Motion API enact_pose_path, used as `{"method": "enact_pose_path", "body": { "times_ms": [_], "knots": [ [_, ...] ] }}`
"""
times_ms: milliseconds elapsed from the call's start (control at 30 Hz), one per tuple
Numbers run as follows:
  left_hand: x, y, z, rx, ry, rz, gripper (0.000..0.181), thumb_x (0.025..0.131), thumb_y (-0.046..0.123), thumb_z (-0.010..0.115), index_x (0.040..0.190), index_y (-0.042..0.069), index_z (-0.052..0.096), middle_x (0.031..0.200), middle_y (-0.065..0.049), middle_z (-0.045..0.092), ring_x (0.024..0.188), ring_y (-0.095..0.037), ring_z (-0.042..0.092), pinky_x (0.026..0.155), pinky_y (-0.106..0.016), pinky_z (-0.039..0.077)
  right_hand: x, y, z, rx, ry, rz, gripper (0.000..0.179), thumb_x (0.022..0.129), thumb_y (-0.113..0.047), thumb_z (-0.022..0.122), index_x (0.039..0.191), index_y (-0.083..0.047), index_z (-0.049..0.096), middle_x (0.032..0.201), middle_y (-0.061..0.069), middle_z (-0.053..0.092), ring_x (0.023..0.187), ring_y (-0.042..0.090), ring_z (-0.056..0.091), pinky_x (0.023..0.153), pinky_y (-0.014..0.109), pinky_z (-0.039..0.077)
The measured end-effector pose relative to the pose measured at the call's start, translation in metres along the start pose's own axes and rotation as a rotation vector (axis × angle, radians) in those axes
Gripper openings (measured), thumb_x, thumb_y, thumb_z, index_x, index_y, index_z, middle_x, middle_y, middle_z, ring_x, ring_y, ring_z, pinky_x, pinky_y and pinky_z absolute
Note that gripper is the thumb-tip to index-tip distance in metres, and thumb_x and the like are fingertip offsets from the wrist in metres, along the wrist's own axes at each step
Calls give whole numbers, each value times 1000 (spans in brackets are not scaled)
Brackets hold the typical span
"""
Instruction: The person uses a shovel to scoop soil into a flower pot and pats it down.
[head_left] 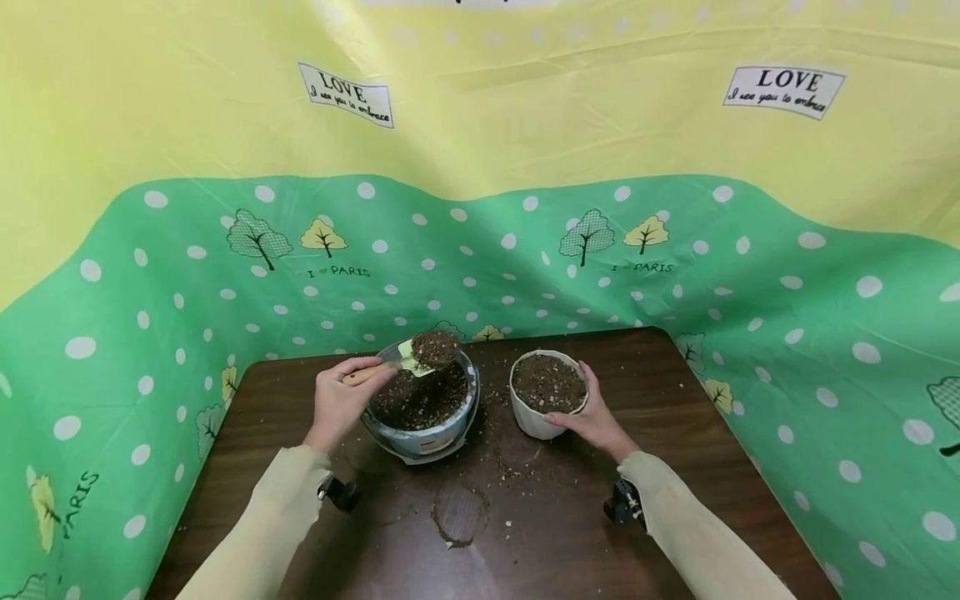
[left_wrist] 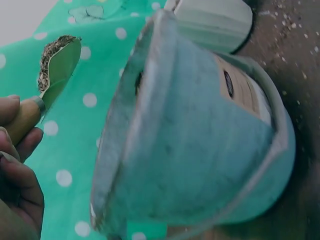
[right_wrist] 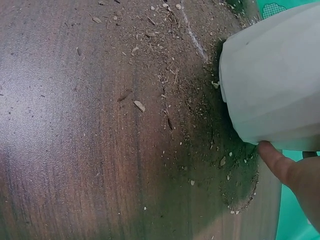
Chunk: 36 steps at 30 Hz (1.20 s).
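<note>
My left hand (head_left: pixel 339 402) grips the wooden handle of a small trowel (head_left: pixel 417 362), its pale green blade heaped with dark soil. The trowel is above a light blue bucket (head_left: pixel 433 440) that has soil inside; in the left wrist view the loaded blade (left_wrist: pixel 64 62) stands apart from the bucket's rim. To the right, a white faceted pot (head_left: pixel 534 422) is filled with soil nearly to its rim. My right hand (head_left: pixel 596 419) holds this pot from its right side, thumb across the front. In the right wrist view one finger (right_wrist: pixel 279 162) touches the pot's lower wall.
Both containers stand on a dark wooden table (head_left: pixel 555 533). Soil crumbs (right_wrist: pixel 195 105) are scattered around the white pot, and a ring of soil (head_left: pixel 461 517) marks the table in front. A green and yellow printed cloth (head_left: pixel 480 242) hangs behind and at the sides.
</note>
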<state>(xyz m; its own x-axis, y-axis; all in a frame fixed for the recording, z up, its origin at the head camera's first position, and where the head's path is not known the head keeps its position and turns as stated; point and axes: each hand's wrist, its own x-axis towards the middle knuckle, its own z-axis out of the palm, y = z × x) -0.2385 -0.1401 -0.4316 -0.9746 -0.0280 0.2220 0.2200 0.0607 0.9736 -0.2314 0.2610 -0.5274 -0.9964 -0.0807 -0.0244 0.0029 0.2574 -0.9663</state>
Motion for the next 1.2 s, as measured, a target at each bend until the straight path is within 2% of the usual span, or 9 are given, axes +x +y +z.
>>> {"method": "enact_pose_path", "body": {
  "times_ms": [100,300,533,733,967,1067,1200],
  "knots": [
    [0,13,13,-4,-11,-6,31,84,-3,78,110,-16,68,104,-28,69,83,-13,72,71,-29,58,-1,-1,0,2,7,-4,118,80,-8,84,157,-6,-5,158,29,4,142,48,15,110,61,22],
    [5,16,41,-21,-42,-12,28,84,-3,77,109,-14,69,107,-24,69,82,-14,72,73,-35,58,-2,-2,1,5,18,-9,115,79,-6,84,157,-4,-1,157,31,7,141,49,17,110,60,23],
    [19,-12,76,-41,-109,-34,32,84,8,81,110,-7,72,106,-19,71,85,-17,71,78,-43,57,-3,-1,2,14,19,-3,115,79,-6,84,157,-5,0,157,30,7,142,49,17,110,59,23],
    [20,-22,107,-78,-199,-33,29,84,12,81,109,-2,74,99,-13,74,91,-23,72,80,-40,57,-3,0,0,15,8,-14,115,80,-6,83,158,-6,-2,158,29,4,142,49,16,110,59,25],
    [20,-27,134,74,-249,7,22,86,16,80,106,7,77,92,-6,76,84,-18,73,73,-34,58,1,3,-3,7,-6,-22,117,80,-7,84,158,-6,-4,160,27,0,143,48,14,109,60,26],
    [21,-28,143,152,-257,11,20,86,18,81,104,10,78,90,-3,75,78,-15,71,67,-33,58,6,14,-4,13,2,-21,119,79,-8,85,158,-9,-4,160,25,-1,143,48,13,109,62,26],
    [16,-32,152,199,-280,-7,21,87,18,80,105,8,78,90,-3,75,78,-14,71,65,-31,57,9,35,-1,16,19,-10,121,79,-12,86,159,-18,-4,160,22,3,143,46,17,108,59,29]
  ]
}}
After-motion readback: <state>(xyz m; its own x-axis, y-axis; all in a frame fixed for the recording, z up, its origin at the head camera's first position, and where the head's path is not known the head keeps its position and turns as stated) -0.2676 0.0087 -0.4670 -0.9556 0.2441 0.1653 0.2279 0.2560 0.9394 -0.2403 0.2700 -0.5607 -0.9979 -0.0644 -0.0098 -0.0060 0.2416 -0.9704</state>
